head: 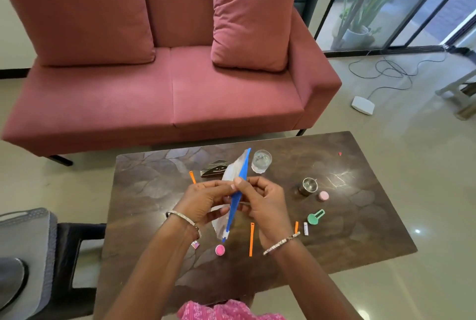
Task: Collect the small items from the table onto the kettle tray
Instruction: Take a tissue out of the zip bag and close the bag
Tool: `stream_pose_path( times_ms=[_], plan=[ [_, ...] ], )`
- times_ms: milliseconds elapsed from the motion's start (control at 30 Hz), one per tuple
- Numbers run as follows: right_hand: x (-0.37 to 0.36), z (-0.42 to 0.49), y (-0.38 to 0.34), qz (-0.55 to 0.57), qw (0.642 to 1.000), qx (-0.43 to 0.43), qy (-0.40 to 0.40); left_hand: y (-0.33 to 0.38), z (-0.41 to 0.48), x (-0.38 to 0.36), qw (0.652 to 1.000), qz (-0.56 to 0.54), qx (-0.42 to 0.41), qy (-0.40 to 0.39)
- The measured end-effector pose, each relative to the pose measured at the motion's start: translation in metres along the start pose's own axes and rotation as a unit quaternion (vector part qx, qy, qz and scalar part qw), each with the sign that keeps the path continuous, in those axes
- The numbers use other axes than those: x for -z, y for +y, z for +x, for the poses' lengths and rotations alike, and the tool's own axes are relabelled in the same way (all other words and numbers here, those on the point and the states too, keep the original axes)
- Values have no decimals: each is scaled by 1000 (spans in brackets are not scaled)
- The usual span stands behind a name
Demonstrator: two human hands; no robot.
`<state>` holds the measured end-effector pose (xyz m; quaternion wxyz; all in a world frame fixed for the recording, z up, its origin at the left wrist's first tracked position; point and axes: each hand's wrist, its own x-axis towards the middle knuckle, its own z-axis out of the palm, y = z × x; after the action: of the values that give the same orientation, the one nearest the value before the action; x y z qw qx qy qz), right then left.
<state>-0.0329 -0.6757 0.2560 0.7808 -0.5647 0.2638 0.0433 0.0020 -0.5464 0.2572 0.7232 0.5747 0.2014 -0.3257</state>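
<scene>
The left hand [203, 201] and the right hand [260, 202] both pinch the blue-edged pouch [238, 178], so I think a careless swing can tip the glass [261, 161] beside the pouch's far tip, while the pink cap [220, 249] lies by its near end and the kettle tray [28, 219] well left of it.

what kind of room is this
Most likely a living room or lounge: a pink sofa with loose cushions, a low coffee table in front of it, and tall glass doors with a potted plant behind them.
</scene>
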Motion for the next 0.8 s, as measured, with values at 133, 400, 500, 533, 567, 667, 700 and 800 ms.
stream_pose_path(
  times_ms=[133,400,500,533,567,667,700,800],
  plan=[
    [8,3,0,-20,1000,0,-12,-8,-3,-1,1000,-10,-22,-4],
    [20,9,4,-158,980,102,60,-18,-12,9,898,240,-262,258],
    [20,10,5,-267,944,182,63,-15,-18,12,852,313,-300,294],
    [20,10,5,-295,932,205,56,-15,-20,11,841,326,-307,304],
    [19,10,6,-316,920,225,51,-15,-21,11,831,337,-315,312],
    [17,9,7,-360,894,262,44,-15,-24,9,822,336,-334,317],
    [16,10,8,-379,885,268,41,-15,-24,9,823,331,-336,316],
    [12,12,11,-428,864,265,21,-14,-23,7,827,329,-335,309]
  ],
)
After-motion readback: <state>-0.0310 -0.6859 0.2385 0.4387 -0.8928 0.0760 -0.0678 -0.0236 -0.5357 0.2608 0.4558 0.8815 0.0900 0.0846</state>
